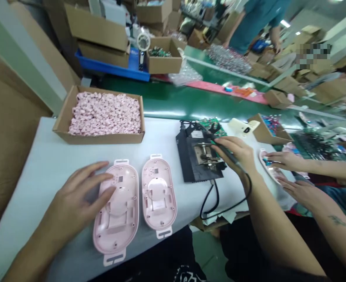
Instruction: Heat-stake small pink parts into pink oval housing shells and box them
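My left hand (80,196) is open, its fingers spread over the left edge of a pink oval plastic shell (126,217). A smaller pink shell (160,213) lies just right of it, its inside facing up. My right hand (239,154) grips the black handle of a soldering iron (226,152), whose cable loops below my wrist. Under the iron stands a black soldering station (187,160) with a metal holder (204,150) on top. A green circuit board (212,126) lies behind the station.
A cardboard box (99,138) of small pink parts sits at the back left. At right, a co-worker's hands (290,160) work on another pink shell (262,156). A box of coloured parts (267,135) is behind them. A green conveyor (161,103) runs along the table's back.
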`<state>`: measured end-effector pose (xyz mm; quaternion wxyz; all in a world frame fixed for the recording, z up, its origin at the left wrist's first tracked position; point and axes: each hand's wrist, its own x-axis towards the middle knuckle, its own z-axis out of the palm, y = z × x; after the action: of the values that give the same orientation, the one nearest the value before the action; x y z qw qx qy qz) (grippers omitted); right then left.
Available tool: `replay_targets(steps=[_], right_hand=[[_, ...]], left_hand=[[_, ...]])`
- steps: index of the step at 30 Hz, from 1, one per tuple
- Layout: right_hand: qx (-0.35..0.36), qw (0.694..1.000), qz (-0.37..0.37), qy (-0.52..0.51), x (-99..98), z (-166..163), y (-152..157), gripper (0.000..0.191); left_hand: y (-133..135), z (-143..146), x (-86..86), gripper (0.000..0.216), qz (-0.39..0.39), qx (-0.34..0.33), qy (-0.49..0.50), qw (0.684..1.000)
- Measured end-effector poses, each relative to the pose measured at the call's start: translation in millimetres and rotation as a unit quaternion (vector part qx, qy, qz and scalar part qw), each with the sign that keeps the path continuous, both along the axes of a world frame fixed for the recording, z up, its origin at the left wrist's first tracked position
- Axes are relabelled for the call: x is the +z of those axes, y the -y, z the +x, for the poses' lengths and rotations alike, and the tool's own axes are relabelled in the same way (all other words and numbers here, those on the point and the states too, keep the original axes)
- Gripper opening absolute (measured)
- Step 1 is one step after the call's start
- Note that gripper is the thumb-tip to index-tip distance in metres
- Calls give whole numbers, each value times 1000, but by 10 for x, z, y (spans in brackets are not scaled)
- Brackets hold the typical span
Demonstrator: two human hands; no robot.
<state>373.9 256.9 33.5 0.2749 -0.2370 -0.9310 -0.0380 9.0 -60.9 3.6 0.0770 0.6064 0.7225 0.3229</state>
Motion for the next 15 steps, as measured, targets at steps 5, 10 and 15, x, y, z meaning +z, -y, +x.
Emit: replay_targets(steps=[5, 10, 15], right_hand=[[34, 994, -12, 100, 67, 199, -61, 43], [92, 992, -58, -70, 216, -113, 868, 39], [218, 973, -15, 74, -228, -683, 1811, 40]], left_hand=[[509, 348, -185, 55, 13, -82, -74, 994], [644, 510, -219, 59, -22, -109, -192, 975], [469, 318, -308, 71, 9, -163, -267, 950]])
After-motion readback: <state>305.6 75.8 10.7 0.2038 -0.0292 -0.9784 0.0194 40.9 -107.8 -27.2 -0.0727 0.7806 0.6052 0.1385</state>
